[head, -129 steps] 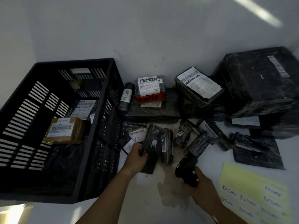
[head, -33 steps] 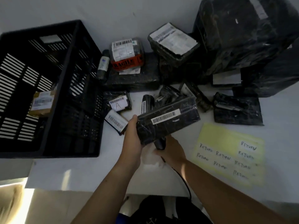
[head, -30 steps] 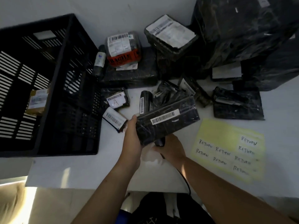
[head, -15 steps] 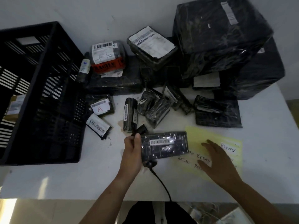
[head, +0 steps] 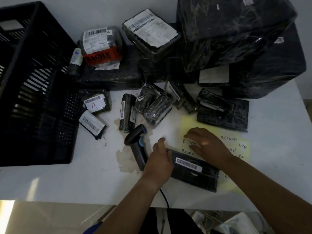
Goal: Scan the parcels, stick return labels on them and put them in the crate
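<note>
**A:** Entry: one oblong parcel (head: 200,179), black film wrap, white barcode strip (head: 188,164) on its top face. Where do we log it?

**B:** We log it lying on the bench (head: 84,179) near the front edge, its right end overlapping the yellow label sheet (head: 189,123). The scanner (head: 137,149) lies just beside its left end. The crate (head: 38,92) stands well apart, to the left.

**A:** Hands?

**B:** Left hand (head: 159,162): fingers wrapped over the parcel's left end, holding it. Right hand (head: 208,146): fingers spread and nearly flat on the sheet among the handwritten RETURN labels (head: 228,138), holding nothing that we can see.

**A:** Handling notes?

**B:** We judge it light, since one hand manages it. The straight edges suggest a stiff box under the film, so we expect no sagging. The film is glossy and wrinkled, so probably slippery. A label may bridge the creases unless we press it down firmly.

**A:** Where do we take hold?

**B:** Across the short width at one end, thumb on top, fingers beneath, clear of the barcode strip and of the bare film where the label goes. For the lift to the crate we would shift nearer mid-length, so it does not tip.

**A:** Fragility?

**B:** Unknown. We see no marking on this one.
</note>
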